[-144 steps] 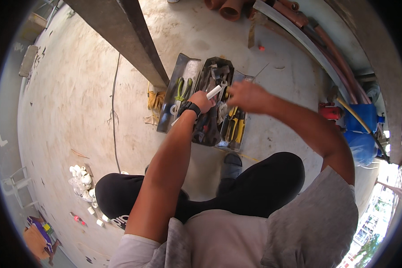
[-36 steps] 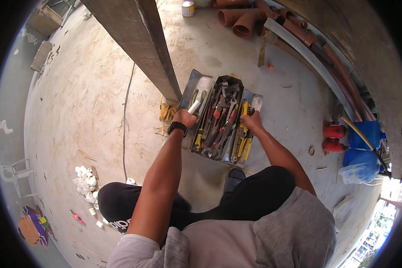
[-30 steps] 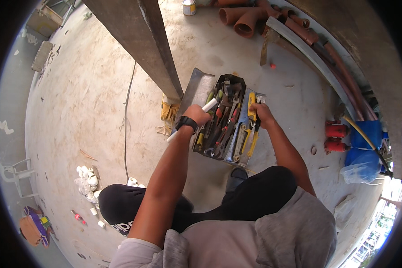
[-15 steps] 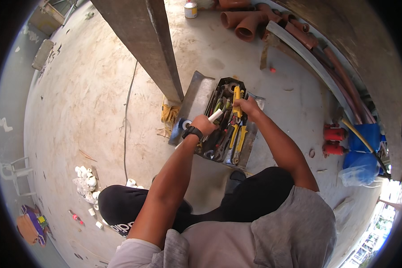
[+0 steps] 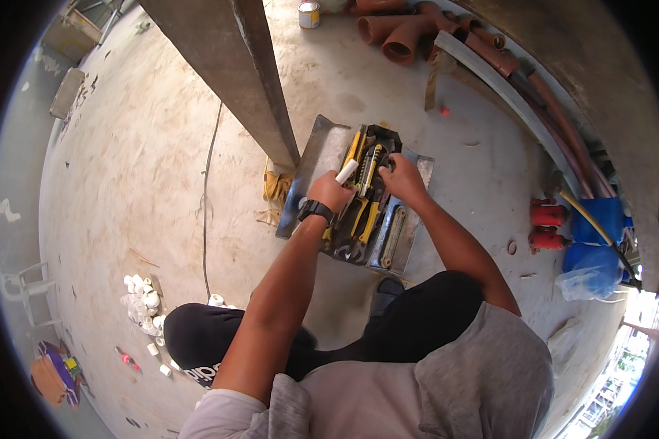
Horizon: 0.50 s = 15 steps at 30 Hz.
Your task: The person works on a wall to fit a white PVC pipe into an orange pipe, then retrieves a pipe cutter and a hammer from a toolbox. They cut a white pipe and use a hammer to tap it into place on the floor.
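Note:
An open metal toolbox (image 5: 331, 137) full of hand tools lies on the floor in front of me. My left hand (image 5: 331, 193) is wrapped round a white plastic pipe (image 5: 347, 172), which slants over the box's left side. Over the right part of the box, my right hand (image 5: 402, 178) has its fingers curled in among the tools; what they hold, if anything, is hidden. Beside its fingertips lies a yellow-and-black tool (image 5: 374, 159). Yellow-handled pliers (image 5: 370, 222) and a wrench (image 5: 393, 235) lie nearer to me.
A steel post (image 5: 230, 66) stands just beyond the box. White pipe fittings (image 5: 145, 296) lie at the left, and brown pipes and fittings (image 5: 399, 47) at the far right. Red bottles (image 5: 547, 225) and a blue container (image 5: 595, 219) stand to the right. A cable (image 5: 207, 183) crosses the floor.
The yellow utility knife has left my right hand, which has drawn slightly toward me. Yellow tools in the box have shifted left, baring the wrench. My left hand still grips the pipe.

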### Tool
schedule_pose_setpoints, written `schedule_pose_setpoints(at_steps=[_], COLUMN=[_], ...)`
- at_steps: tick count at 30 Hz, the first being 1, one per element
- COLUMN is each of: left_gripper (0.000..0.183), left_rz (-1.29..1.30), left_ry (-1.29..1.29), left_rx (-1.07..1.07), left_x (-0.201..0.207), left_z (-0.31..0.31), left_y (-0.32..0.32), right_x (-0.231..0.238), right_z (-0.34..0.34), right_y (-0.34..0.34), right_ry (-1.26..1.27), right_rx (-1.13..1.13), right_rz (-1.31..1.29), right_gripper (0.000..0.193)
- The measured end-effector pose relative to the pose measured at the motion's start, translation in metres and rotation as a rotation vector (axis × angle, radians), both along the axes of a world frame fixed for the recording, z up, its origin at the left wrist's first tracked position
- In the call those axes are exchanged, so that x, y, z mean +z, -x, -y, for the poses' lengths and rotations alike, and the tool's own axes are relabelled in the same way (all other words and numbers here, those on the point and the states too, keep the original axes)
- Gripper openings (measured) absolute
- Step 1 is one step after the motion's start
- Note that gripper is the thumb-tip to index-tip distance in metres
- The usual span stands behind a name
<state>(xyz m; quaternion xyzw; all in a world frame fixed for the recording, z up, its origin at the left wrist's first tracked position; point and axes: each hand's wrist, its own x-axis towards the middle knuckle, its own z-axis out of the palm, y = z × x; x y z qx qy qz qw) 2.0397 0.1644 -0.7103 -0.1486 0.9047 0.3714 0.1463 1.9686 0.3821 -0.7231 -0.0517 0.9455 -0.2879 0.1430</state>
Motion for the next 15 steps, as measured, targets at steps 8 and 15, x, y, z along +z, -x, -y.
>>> schedule_pose_setpoints(at_steps=[8, 15], left_gripper=[0.032, 0.032], left_rz=[-0.062, -0.029], left_ry=[0.043, 0.202], left_rx=[0.044, 0.057], left_x=[0.017, 0.026], left_z=[-0.010, -0.027], left_y=[0.012, 0.007], right_x=[0.048, 0.007], right_z=[0.016, 0.006], right_y=[-0.035, -0.037], right_ry=[0.262, 0.329], right_rx=[-0.053, -0.064], right_rz=[0.508, 0.346], right_gripper=[0.088, 0.088])
